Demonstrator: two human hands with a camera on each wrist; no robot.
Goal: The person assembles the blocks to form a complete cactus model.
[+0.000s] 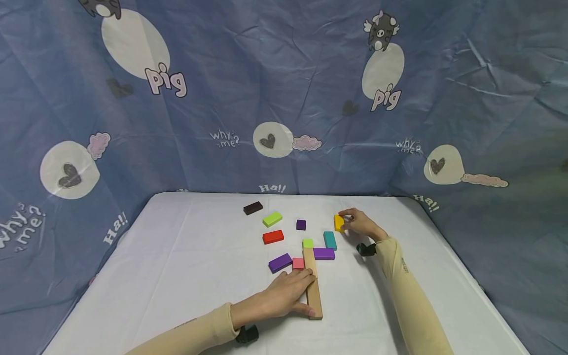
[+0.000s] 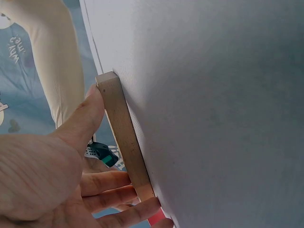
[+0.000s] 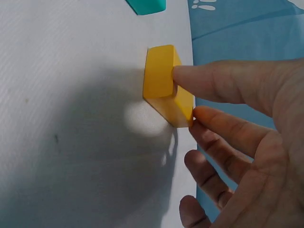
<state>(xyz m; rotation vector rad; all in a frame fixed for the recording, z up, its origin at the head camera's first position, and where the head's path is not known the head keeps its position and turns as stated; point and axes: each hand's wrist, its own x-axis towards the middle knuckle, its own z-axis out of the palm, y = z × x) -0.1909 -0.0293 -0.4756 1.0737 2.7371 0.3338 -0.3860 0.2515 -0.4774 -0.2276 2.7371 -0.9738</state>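
In the head view my left hand [image 1: 286, 295] lies over a row of pale wooden blocks [image 1: 314, 301]. Its thumb touches the near end and its extended fingers rest along the wood; the left wrist view shows the wooden block [image 2: 124, 130] against the thumb and fingertips. My right hand [image 1: 361, 224] holds a yellow block [image 3: 159, 71] between thumb and index finger at the right, with the block on the table. A green cube-like block [image 1: 307, 243] sits at the row's far end, a pink block [image 1: 298, 264] on its left, a purple block [image 1: 324, 254] on its right.
A teal block [image 1: 330, 240] lies near the right purple one. Leftward are another purple block [image 1: 280, 263], a red block [image 1: 273, 237], a lime block [image 1: 272, 219] and a dark brown block [image 1: 253, 208]. A small dark purple block [image 1: 301, 225] stands mid-table. Printed blue cloth surrounds the white table [image 1: 199, 256].
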